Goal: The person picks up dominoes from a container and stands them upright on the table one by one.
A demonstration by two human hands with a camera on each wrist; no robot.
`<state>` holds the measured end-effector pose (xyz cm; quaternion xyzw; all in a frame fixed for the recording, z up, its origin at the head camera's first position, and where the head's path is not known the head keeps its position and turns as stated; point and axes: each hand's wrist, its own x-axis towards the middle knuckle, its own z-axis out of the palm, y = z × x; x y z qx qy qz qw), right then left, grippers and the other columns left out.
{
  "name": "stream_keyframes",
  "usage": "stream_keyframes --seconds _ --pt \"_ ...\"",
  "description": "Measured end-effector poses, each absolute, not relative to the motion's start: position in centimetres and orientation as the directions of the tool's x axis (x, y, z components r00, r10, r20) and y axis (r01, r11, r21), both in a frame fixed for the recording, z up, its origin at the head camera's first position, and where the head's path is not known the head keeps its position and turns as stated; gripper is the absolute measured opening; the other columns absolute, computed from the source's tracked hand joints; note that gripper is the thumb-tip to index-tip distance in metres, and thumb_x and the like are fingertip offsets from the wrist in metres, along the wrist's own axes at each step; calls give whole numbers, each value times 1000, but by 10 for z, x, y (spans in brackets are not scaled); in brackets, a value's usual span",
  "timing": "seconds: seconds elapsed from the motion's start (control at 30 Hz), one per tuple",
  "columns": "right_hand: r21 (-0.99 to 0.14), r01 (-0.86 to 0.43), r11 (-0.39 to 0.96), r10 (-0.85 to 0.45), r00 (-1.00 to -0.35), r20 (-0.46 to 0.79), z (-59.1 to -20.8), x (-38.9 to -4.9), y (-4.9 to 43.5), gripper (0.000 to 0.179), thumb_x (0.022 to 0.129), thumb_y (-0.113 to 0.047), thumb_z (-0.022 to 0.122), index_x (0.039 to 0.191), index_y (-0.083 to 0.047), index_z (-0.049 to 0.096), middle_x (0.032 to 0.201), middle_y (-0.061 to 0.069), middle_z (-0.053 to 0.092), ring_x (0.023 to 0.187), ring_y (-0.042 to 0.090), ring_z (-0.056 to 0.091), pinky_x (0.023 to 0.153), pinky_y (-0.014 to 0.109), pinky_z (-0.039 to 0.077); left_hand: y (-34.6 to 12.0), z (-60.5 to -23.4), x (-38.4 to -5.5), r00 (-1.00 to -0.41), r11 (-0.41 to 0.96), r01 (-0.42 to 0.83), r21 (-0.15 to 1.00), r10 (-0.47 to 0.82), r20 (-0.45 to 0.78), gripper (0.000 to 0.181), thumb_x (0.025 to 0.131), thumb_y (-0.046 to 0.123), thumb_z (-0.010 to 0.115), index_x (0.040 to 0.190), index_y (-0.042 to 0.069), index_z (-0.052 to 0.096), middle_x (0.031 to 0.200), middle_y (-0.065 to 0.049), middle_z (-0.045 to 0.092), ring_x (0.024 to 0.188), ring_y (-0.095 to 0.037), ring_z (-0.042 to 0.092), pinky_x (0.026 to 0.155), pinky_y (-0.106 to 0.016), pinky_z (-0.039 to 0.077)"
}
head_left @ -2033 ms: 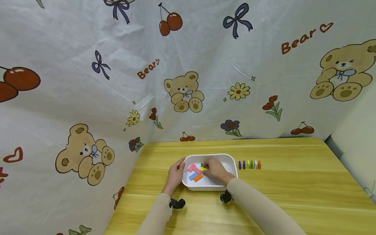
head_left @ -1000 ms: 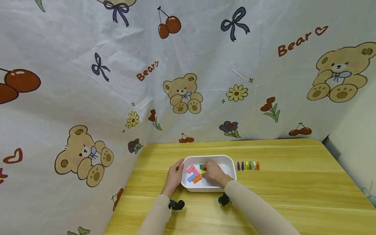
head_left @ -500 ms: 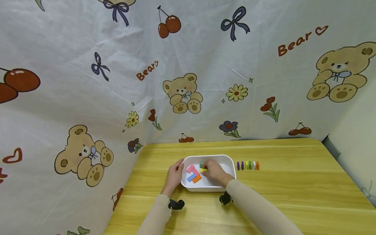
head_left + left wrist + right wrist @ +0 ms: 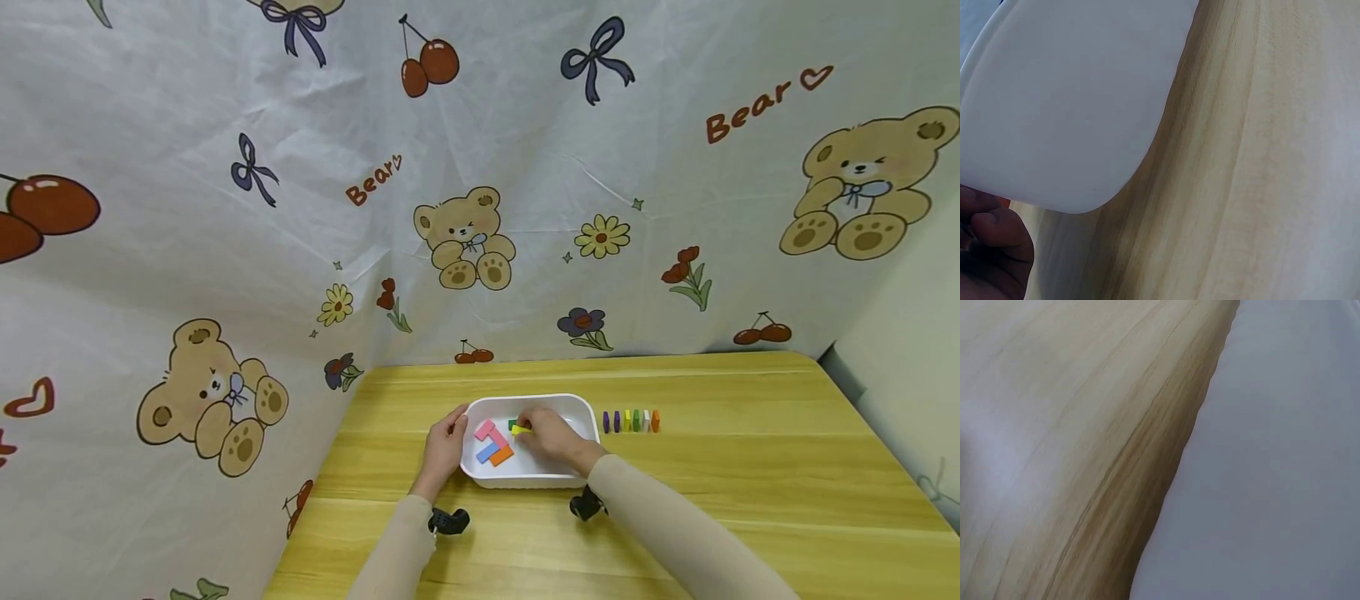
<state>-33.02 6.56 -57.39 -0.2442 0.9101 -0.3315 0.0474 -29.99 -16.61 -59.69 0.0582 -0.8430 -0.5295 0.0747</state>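
A white plastic tray (image 4: 525,482) sits on the table with small coloured blocks inside. My left hand (image 4: 442,450) holds the tray at its left rim; in the left wrist view, curled fingers (image 4: 1002,228) show beside the tray wall. My right hand (image 4: 551,435) reaches into the tray and pinches a yellow block (image 4: 520,430), its fingertips partly hidden. A green block (image 4: 513,424) lies just behind the yellow one. To the left lie two pink blocks (image 4: 495,435), a blue block (image 4: 487,452) and an orange block (image 4: 502,456). The right wrist view shows no hand.
Right of the tray, several thin blocks stand on edge in a row: purple ones (image 4: 606,422), then yellow, green, white (image 4: 646,421) and orange (image 4: 656,421). The wooden table (image 4: 750,467) meets a bear-printed cloth (image 4: 480,317) behind and at left.
My right fingers spread a little over the yellow block one second ago, then closed on it; the block now looks shifted and tilted. My left hand stays at the tray's rim.
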Motion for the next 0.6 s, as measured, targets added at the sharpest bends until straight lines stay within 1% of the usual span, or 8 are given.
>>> stream_keyframes --seconds 0.07,0.13,0.2,0.3,0.37,0.6 --pt "-632 -441 637 -500 -861 97 -572 -330 68 10 94 -11 75 101 -6 70 94 2 66 87 15 57 83 37 53 -166 -597 -300 -982 439 -15 899 -174 69 38 109 28 53 144 17 63 141 -10 65 122 -25 62 105 -46 53" --pt "-635 -463 619 -520 -847 112 -571 -329 70 11 95 -11 74 103 -6 71 93 1 66 85 14 56 80 34 52 -167 -596 -299 -983 436 -15 900 -172 67 38 109 29 53 144 18 63 141 -10 66 120 -25 62 103 -45 53" --pt "-619 -495 610 -542 -831 130 -570 -328 72 16 95 -12 73 109 -4 72 93 1 66 85 13 56 79 32 52 -167 -596 -299 -983 442 -11 897 -170 72 38 109 28 53 144 17 63 139 -11 66 118 -25 63 101 -45 54" --pt "-620 -502 603 -554 -823 127 -566 -327 74 24 97 -14 72 118 -2 72 95 1 67 86 12 56 78 31 52 -167 -596 -299 -982 446 -17 895 -176 70 37 109 28 53 143 18 64 139 -11 67 117 -24 63 100 -44 54" --pt "-614 -509 602 -562 -817 127 -564 -326 75 25 97 -14 71 120 -2 72 96 1 66 87 11 56 78 30 52 -166 -597 -300 -981 449 -18 893 -179 70 37 109 28 53 144 18 63 140 -10 66 117 -24 63 101 -44 54" --pt "-634 -518 574 -582 -803 129 -553 -321 79 18 97 -11 72 114 -6 72 95 -2 65 87 11 56 77 28 52 -166 -597 -301 -982 442 -24 897 -178 61 38 109 28 53 144 17 63 142 -10 65 119 -25 62 103 -46 53"
